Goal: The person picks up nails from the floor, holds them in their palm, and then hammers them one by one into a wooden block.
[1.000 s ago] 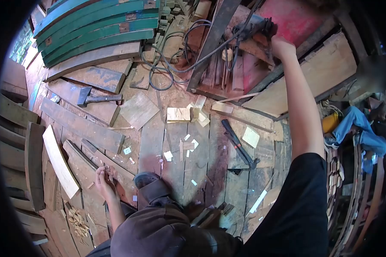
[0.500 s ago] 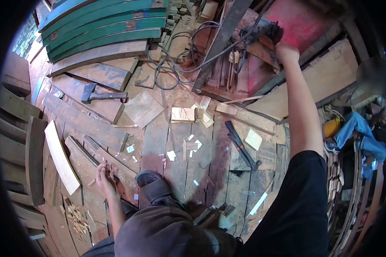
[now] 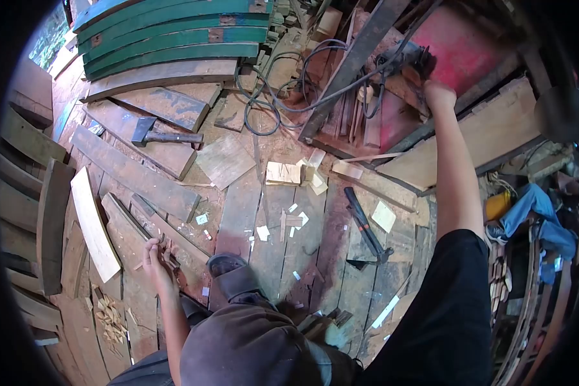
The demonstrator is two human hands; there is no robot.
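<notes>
My left hand (image 3: 158, 260) is low on the left, fingers curled together around small brown wood pieces (image 3: 168, 253). Close by are long narrow boards (image 3: 174, 228) on the plank floor. On the upper right, my right arm stretches out so that my right hand (image 3: 439, 96) is against a dark corded power tool (image 3: 402, 61) and a brown wooden block (image 3: 410, 90). That hand's fingers are hidden behind its back, so their grip does not show. Behind the tool is a red-pink surface (image 3: 460, 48).
A black cable (image 3: 264, 96) loops across the floor. A hatchet (image 3: 164, 137) lies on boards, and a hammer (image 3: 365, 228) lies right of centre. Green curved boards (image 3: 180, 42) are stacked at the back. Wood chips (image 3: 112, 325) lie lower left; a person's blue-trousered leg (image 3: 524, 209) is far right.
The head view has turned slightly left, so most of the scene sits a little further right. Both hands keep nearly the same places and poses.
</notes>
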